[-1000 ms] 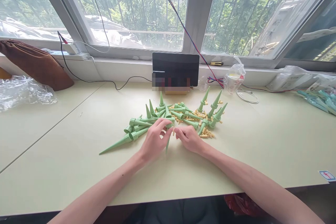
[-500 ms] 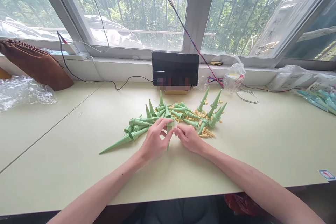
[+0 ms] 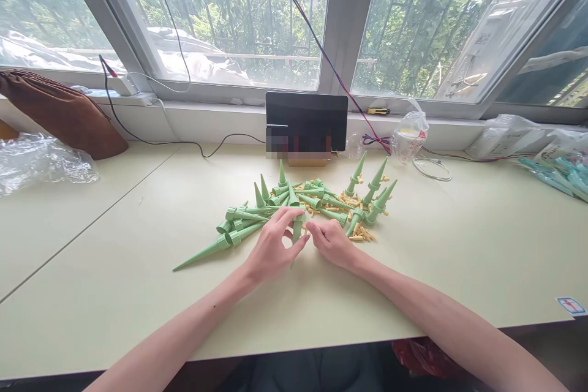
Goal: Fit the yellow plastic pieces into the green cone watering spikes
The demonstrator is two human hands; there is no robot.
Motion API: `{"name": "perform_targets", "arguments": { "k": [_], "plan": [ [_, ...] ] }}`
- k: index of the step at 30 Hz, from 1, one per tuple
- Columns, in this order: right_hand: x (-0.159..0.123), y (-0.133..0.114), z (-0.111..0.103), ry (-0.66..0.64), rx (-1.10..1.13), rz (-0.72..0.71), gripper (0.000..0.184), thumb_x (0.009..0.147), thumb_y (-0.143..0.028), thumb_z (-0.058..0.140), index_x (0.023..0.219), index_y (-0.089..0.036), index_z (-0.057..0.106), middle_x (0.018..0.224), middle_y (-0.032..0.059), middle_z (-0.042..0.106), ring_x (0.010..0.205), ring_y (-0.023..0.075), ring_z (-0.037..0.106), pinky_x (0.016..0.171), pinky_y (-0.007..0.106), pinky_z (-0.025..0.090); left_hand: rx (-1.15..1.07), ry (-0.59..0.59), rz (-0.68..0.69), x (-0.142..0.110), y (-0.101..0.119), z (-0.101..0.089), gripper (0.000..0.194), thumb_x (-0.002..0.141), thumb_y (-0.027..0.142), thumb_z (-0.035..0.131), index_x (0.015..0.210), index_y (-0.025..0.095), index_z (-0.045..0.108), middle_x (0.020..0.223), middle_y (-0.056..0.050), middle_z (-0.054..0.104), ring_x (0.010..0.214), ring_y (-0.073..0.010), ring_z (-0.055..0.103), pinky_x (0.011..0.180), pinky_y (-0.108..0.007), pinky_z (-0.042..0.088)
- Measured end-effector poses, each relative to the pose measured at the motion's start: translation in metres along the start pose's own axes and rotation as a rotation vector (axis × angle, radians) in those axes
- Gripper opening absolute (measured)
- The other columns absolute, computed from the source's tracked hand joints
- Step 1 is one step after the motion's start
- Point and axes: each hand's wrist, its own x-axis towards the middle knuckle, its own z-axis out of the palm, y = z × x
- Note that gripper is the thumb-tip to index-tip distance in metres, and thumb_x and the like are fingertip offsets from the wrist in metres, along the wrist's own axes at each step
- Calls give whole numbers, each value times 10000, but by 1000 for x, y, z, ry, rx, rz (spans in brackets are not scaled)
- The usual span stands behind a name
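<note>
Held between the thumb and fingers of my left hand point(image 3: 272, 244) is a green plastic watering spike point(image 3: 297, 228), its narrow tip pointing down. My right hand point(image 3: 332, 242) is closed in a pinch at the spike's right side. A small yellow peg point(image 3: 305, 229) shows between its fingertips and the spike; whether it sits in the spike I cannot tell. Behind my hands lies a pile of green spikes point(image 3: 250, 215), some with ribbed caps. Standing to the right are several spikes point(image 3: 375, 182) with yellow pegs in their sides. Loose yellow pegs point(image 3: 362, 233) lie around them.
A dark tablet point(image 3: 307, 119) stands at the back of the pale table point(image 3: 138, 294). A bagged cup point(image 3: 410, 138) and a coiled white cable point(image 3: 432, 169) are at back right. Clear plastic wrap point(image 3: 43, 162) and a brown bag point(image 3: 68, 113) lie left; teal items point(image 3: 558, 177) lie far right.
My left thumb has shifted slightly right and down along the spike, uncovering more of it. The yellow peg shows more clearly by my right fingertips. The piles look the same.
</note>
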Motion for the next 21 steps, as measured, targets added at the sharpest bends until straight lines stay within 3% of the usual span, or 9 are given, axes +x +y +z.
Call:
{"name": "perform_targets", "arguments": {
  "k": [5,14,21],
  "plan": [
    [0,-1,-1,1,25,7,545,1020,-467,319,551,-193,363,512,-32,376,501,102,337,527,266,272,10,13,11,0,-2,1,328,873,200,625,1189,245,549,1133,-55,563,773,-110,579,666,-251,597],
    [0,-4,-2,-12,41,24,335,987,-411,444,729,-200,408,608,-53,379,545,102,312,524,249,263,30,54,16,1,-5,1,313,880,196,615,1184,235,550,1092,-51,566,733,-99,587,638,-251,603],
    [1,0,-1,15,7,-38,409,994,-388,426,651,-201,305,585,-52,299,550,105,283,527,254,245,20,37,13,1,-3,1,286,892,216,609,1172,235,554,1098,-49,566,741,-100,578,623,-237,590]
  ]
}}
